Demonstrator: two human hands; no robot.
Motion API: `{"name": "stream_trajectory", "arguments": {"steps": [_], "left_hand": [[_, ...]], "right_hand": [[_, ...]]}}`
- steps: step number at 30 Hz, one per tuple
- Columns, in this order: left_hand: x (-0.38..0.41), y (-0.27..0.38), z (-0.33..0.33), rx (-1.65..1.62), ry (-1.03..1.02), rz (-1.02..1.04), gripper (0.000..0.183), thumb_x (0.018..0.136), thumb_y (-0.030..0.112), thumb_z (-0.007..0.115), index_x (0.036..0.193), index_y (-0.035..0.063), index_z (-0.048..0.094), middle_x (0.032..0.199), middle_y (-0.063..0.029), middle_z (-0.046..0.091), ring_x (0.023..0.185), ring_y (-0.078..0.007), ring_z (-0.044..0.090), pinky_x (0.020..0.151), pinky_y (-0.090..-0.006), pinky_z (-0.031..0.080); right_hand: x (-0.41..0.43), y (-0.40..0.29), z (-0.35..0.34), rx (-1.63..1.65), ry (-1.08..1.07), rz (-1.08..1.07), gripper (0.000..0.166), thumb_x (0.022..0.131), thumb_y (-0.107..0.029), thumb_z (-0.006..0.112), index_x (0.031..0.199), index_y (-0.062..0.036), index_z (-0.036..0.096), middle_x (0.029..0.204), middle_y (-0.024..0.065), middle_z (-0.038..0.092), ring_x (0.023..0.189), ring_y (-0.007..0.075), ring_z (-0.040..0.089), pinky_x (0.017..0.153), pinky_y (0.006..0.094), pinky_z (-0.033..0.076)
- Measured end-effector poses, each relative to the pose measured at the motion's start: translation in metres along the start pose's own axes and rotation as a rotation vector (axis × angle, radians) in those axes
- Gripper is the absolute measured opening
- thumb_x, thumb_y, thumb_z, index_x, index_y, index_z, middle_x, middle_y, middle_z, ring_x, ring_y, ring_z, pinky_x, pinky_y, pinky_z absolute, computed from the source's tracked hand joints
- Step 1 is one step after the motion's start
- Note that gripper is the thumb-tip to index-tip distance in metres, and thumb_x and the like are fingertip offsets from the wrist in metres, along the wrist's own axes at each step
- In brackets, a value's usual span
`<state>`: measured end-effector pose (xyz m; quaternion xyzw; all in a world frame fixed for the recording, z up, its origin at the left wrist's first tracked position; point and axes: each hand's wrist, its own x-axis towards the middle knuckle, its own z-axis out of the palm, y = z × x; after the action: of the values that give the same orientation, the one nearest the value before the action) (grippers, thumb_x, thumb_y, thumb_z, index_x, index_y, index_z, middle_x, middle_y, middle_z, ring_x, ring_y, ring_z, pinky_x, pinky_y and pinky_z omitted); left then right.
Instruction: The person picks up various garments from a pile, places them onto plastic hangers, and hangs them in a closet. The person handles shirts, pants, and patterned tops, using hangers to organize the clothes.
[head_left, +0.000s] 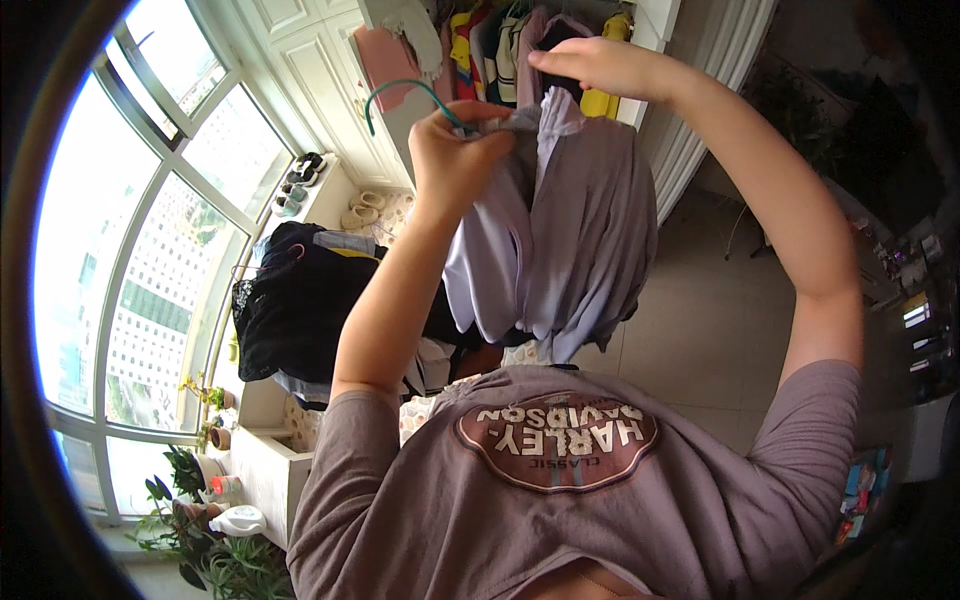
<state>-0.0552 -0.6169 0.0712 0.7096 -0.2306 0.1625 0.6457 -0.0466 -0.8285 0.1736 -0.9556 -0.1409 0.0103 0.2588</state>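
A lavender-grey long garment (585, 202) hangs in front of me, its folds falling to about chest height. My left hand (461, 154) pinches its upper edge together with a teal clothes hanger (409, 82), whose hook sticks out to the left. Just above the garment's bunched pale collar (559, 112), my right hand (611, 67) is raised with fingers stretched to the left, apart from the cloth as far as I see. Part of the right hand's underside is hidden. The rest of the hanger is covered by cloth.
Several clothes (510, 56) hang in an open wardrobe ahead. A heap of dark clothes (300, 300) lies to the left, with a pink hanger (296, 251) on it. Shoes (304, 172) line the windowsill; potted plants (240, 566) and a white jug (240, 520) stand lower left.
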Motion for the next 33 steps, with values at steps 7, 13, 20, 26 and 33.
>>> {"name": "stream_trajectory", "arguments": {"steps": [7, 13, 20, 26, 33], "left_hand": [[0.042, 0.013, -0.008, 0.101, -0.019, 0.130, 0.021, 0.070, 0.001, 0.072, 0.090, -0.0002, 0.073, 0.081, -0.0079, 0.071, 0.075, -0.0142, 0.065, 0.071, -0.0254, 0.051], [0.079, 0.035, 0.007, -0.055, -0.361, 0.288, 0.011, 0.075, 0.005, 0.072, 0.082, -0.0025, 0.067, 0.076, -0.0024, 0.067, 0.071, -0.0084, 0.059, 0.063, -0.0256, 0.049], [0.076, 0.026, 0.006, 0.484, 0.045, 0.817, 0.085, 0.067, 0.015, 0.073, 0.139, 0.0046, 0.031, 0.119, -0.0231, 0.051, 0.111, -0.0408, 0.048, 0.095, -0.0478, 0.039], [0.027, -0.005, 0.020, 0.356, 0.484, 0.675, 0.030, 0.077, 0.004, 0.066, 0.106, 0.0050, 0.060, 0.093, -0.0084, 0.062, 0.066, -0.0166, 0.057, 0.063, -0.0308, 0.049], [-0.060, -0.003, 0.013, -0.170, 0.153, 0.024, 0.034, 0.074, -0.004, 0.055, 0.107, 0.0003, 0.054, 0.086, -0.0071, 0.051, 0.064, -0.0170, 0.049, 0.059, -0.0291, 0.042]], "right_hand": [[-0.021, 0.027, 0.010, -0.023, 0.100, -0.462, 0.051, 0.090, -0.031, 0.065, 0.135, -0.0130, 0.048, 0.124, 0.0062, 0.055, 0.118, 0.0186, 0.052, 0.102, 0.0316, 0.040], [-0.019, 0.024, 0.035, 0.042, 0.332, -0.535, 0.040, 0.086, 0.002, 0.054, 0.125, 0.0003, 0.049, 0.112, 0.0123, 0.060, 0.097, 0.0177, 0.058, 0.082, 0.0329, 0.049], [-0.018, 0.020, 0.031, 0.454, 0.460, -0.390, 0.039, 0.083, 0.010, 0.057, 0.119, -0.0016, 0.052, 0.105, 0.0033, 0.058, 0.099, 0.0110, 0.056, 0.086, 0.0254, 0.047], [-0.007, 0.020, 0.023, 0.331, 0.539, -0.442, 0.035, 0.083, -0.003, 0.063, 0.117, -0.0043, 0.059, 0.111, 0.0072, 0.061, 0.100, 0.0188, 0.060, 0.091, 0.0300, 0.046], [-0.001, 0.014, 0.050, 0.360, 0.541, -0.389, 0.042, 0.082, 0.004, 0.060, 0.123, -0.0033, 0.058, 0.122, 0.0066, 0.060, 0.117, 0.0172, 0.053, 0.103, 0.0294, 0.038]]}}
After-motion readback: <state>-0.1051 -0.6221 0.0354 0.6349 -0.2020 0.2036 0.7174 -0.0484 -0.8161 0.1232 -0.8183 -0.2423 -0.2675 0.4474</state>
